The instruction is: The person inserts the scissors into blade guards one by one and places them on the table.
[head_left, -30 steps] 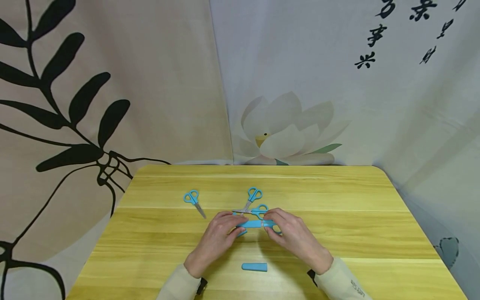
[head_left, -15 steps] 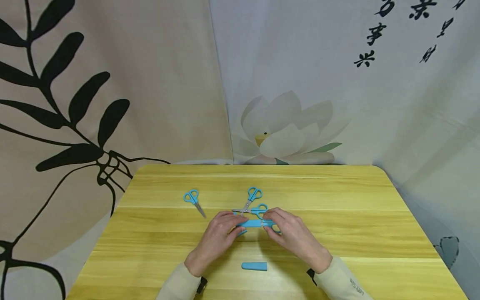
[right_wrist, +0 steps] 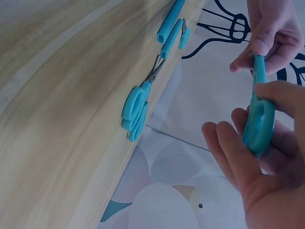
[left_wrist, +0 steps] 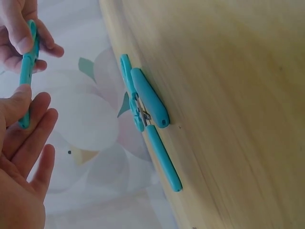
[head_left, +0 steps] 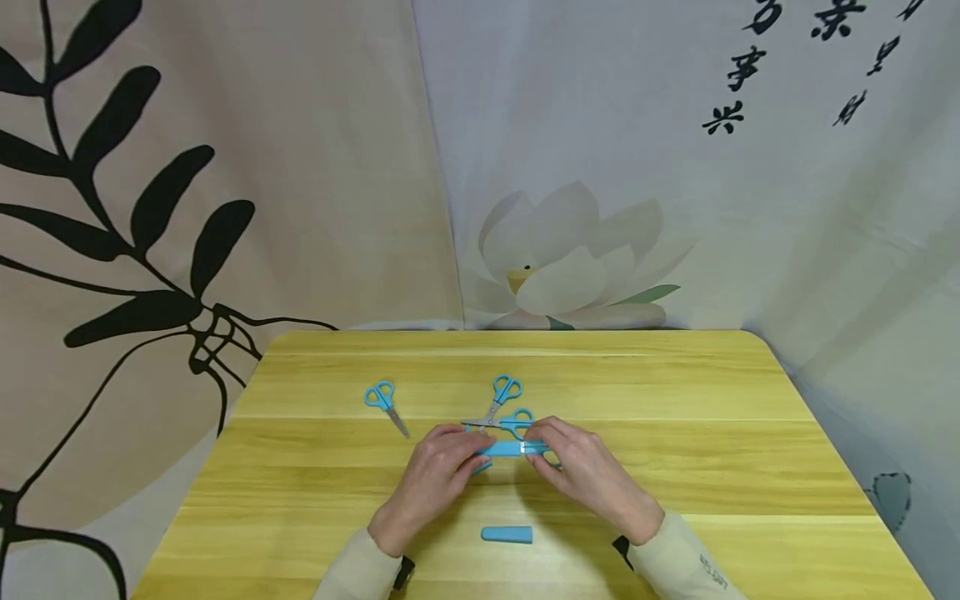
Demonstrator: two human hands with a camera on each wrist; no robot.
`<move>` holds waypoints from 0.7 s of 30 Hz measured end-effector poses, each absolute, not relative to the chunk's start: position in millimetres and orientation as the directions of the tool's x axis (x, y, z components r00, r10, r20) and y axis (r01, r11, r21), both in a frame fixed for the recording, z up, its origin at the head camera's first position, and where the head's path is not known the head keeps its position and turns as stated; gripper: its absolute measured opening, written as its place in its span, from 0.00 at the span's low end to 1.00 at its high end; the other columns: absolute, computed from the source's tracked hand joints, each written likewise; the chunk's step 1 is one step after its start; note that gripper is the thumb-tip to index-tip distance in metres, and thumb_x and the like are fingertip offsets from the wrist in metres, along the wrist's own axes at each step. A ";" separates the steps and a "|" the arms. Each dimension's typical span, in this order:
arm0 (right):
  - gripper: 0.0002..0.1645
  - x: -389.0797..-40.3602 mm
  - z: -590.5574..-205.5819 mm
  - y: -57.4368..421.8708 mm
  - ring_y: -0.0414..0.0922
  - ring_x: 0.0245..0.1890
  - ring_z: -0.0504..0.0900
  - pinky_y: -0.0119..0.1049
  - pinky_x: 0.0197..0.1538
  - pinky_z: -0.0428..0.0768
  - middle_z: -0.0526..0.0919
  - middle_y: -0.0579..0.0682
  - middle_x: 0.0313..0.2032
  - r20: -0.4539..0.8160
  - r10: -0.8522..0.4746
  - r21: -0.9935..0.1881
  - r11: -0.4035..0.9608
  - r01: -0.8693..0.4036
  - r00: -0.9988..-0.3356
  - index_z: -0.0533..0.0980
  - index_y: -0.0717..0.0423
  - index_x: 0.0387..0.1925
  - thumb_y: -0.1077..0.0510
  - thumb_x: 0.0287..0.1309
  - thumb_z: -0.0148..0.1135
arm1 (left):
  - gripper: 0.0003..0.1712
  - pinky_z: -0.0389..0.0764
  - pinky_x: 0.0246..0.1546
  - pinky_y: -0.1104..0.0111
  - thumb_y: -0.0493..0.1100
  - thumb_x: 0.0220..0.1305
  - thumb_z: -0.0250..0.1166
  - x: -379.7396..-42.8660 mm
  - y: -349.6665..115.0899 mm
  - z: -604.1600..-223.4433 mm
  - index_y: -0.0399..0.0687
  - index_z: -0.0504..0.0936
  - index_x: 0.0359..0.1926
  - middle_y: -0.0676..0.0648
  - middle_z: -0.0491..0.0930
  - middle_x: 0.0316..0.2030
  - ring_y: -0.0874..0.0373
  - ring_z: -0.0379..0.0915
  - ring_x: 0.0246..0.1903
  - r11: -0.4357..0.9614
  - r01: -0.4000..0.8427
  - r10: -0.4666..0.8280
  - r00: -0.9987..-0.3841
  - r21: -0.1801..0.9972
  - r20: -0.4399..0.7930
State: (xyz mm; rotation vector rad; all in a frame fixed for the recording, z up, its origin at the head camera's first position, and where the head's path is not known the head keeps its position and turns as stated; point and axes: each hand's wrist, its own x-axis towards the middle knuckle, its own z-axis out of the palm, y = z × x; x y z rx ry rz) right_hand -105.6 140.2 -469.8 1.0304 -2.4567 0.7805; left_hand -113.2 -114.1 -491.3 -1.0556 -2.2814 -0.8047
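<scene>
Between both hands, raised above the table, is a pair of blue-handled scissors [right_wrist: 259,121] with a blue blade cover [head_left: 501,448] over its blades. My left hand [head_left: 435,467] pinches the cover between thumb and fingers. By the handles, my right hand [head_left: 592,475] grips the scissors. A narrow strip of metal shows between cover and handles in the head view. Just beyond the hands, two more scissors lie crossed on the table, one farther back [head_left: 507,388] and one nearer [head_left: 516,423]. Two loose covers lie by them, one thick [left_wrist: 150,98] and one thin [left_wrist: 164,160], partly hidden by my left hand in the head view.
Another pair of scissors [head_left: 386,407] lies bare at the left on the wooden table [head_left: 712,433]. Nearer the front, between the forearms, rests a single blue cover [head_left: 507,534]. Printed curtains [head_left: 337,167] hang behind the table's back edge.
</scene>
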 end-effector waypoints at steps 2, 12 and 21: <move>0.14 -106.0 -469.8 140.6 0.42 0.42 0.87 0.34 0.42 0.88 0.86 0.48 0.46 0.508 -0.537 -0.358 0.579 -0.733 -0.673 0.82 0.57 0.43 0.63 0.57 0.78 | 0.15 0.85 0.49 0.56 0.36 0.54 0.79 -113.1 -114.0 -491.9 0.43 0.90 0.44 0.48 0.90 0.42 0.57 0.88 0.42 0.522 0.799 0.499 -0.571 0.299 0.652; 0.15 -107.5 -470.7 140.0 0.43 0.42 0.88 0.36 0.41 0.88 0.86 0.49 0.45 0.529 -0.554 -0.326 0.567 -0.756 -0.644 0.82 0.57 0.43 0.64 0.55 0.78 | 0.14 0.85 0.50 0.56 0.35 0.53 0.79 -113.0 -112.1 -490.5 0.43 0.91 0.43 0.49 0.90 0.40 0.58 0.88 0.39 0.514 0.800 0.494 -0.571 0.309 0.656; 0.15 -107.3 -471.7 139.7 0.44 0.43 0.88 0.37 0.42 0.88 0.86 0.49 0.45 0.531 -0.549 -0.345 0.556 -0.756 -0.646 0.83 0.58 0.43 0.64 0.55 0.79 | 0.14 0.86 0.49 0.56 0.36 0.53 0.79 -114.4 -109.1 -493.0 0.43 0.91 0.43 0.49 0.90 0.39 0.58 0.88 0.38 0.509 0.806 0.489 -0.559 0.301 0.670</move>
